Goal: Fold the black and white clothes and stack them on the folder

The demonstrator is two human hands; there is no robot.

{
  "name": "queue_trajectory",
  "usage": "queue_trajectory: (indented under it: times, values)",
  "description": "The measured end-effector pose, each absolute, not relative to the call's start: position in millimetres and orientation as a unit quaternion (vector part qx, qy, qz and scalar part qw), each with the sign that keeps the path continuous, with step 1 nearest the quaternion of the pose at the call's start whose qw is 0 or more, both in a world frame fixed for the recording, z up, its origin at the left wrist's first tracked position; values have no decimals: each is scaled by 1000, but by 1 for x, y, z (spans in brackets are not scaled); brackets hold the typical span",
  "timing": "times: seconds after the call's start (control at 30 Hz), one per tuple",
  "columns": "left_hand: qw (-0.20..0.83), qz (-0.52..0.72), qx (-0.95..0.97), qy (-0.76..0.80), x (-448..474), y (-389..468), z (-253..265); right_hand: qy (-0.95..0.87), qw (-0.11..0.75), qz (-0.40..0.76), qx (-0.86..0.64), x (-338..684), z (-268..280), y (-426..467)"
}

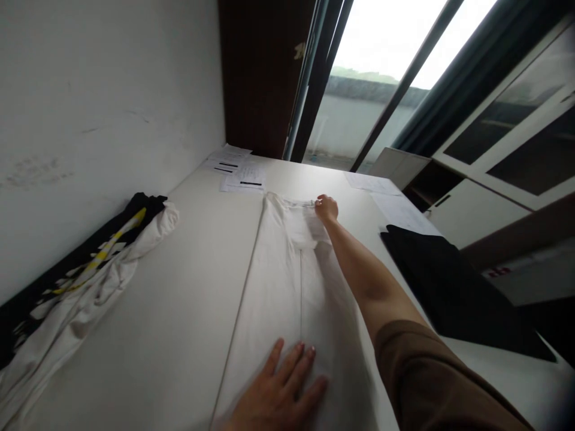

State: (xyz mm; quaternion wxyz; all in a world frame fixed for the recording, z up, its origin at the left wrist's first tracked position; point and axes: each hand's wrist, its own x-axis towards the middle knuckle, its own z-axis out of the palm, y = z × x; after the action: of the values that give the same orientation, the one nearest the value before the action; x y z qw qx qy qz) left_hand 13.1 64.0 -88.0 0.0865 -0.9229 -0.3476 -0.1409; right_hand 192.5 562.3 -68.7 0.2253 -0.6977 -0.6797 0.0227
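Observation:
A long white garment (pixel 274 287) lies stretched out on the white table, with a gathered edge at its far end and a straight line running down its middle. I cannot tell whether it is trousers or a skirt. My left hand (pixel 283 386) rests flat on the near part, fingers spread and palm down. At the far right corner, my right hand (pixel 327 208) has its fingers closed on the garment's edge. My right forearm reaches over its right side.
Crumpled black, yellow and white clothes (pixel 96 263) lie along the wall at left. Printed papers (pixel 242 176) are at the table's (pixel 193 269) far left, and pale sheets (pixel 395 203) at the far right. A folded black cloth (pixel 458 287) lies at right, near cabinets (pixel 489 209).

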Motion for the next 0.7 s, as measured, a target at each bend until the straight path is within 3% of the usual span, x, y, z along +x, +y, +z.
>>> queue_trajectory:
  times: [0.17, 0.33, 0.57, 0.7]
  values:
    - [23, -128, -939, -317, 10, 62, -82, -650, 132, 53, -747, 259, -73, 535]
    - [-41, -103, -941, -319, 9, 62, -78, -670, 68, 86, -734, 259, -69, 531]
    - [-28, -106, -944, -311, 9, 64, -83, -668, 158, 78, -723, 219, -52, 529]
    - [-29, -103, -943, -316, 9, 64, -82, -648, 218, 195, -703, 185, -55, 528]
